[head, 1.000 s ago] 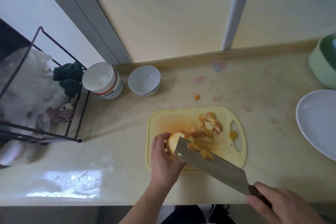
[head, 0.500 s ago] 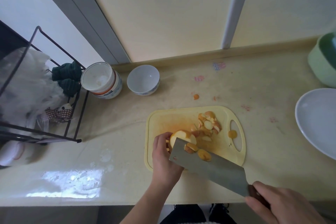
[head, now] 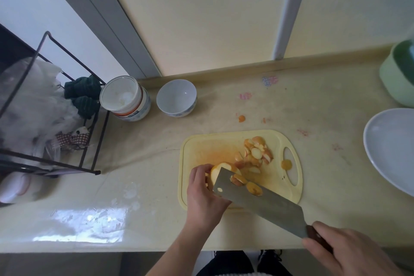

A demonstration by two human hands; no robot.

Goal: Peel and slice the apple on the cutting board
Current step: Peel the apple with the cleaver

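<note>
A yellow cutting board [head: 201, 148] lies on the counter. On its near left part sits the peeled apple piece [head: 220, 169], and my left hand [head: 203, 195] grips it from the left with curled fingers. My right hand [head: 345, 253] holds the dark handle of a broad cleaver [head: 259, 204], whose blade stands against the apple's right side. Two apple slices [head: 246, 184] cling to the blade's flat. A heap of cut slices [head: 255, 152] lies on the board's far right part.
A white bowl [head: 177, 97] and a white tub [head: 123, 96] stand behind the board on the left, beside a black wire rack [head: 44, 105]. A white plate [head: 392, 148] and a green container [head: 398, 74] sit at the right edge. A small apple scrap [head: 241, 118] lies on the counter.
The cleaver has shifted slightly left across the apple, with slices still stuck to its flat. My left hand stays on the apple.
</note>
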